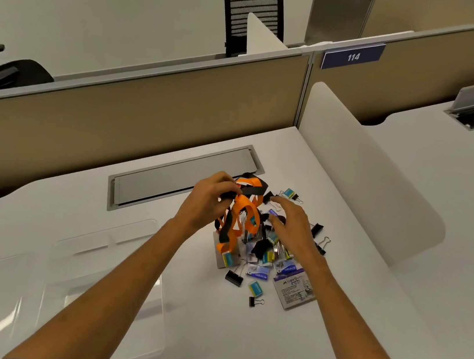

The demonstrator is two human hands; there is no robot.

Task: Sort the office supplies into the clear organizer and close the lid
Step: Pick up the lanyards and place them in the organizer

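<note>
Much of the pile of supplies [265,253] on the white worktop [236,346] is hidden under the right hand [293,226] and the tangle of orange and black lanyards [240,213], so an exact count is impossible; at least six black binder clips [234,278] and several small blue-and-yellow boxes [255,288] show. One clear organizer [108,283], nearly invisible against the worktop, lies left of the pile beneath the left forearm. Left hand's [208,202] grip pinches a black lanyard strap; right hand's grip hovers spread over the pile.
</note>
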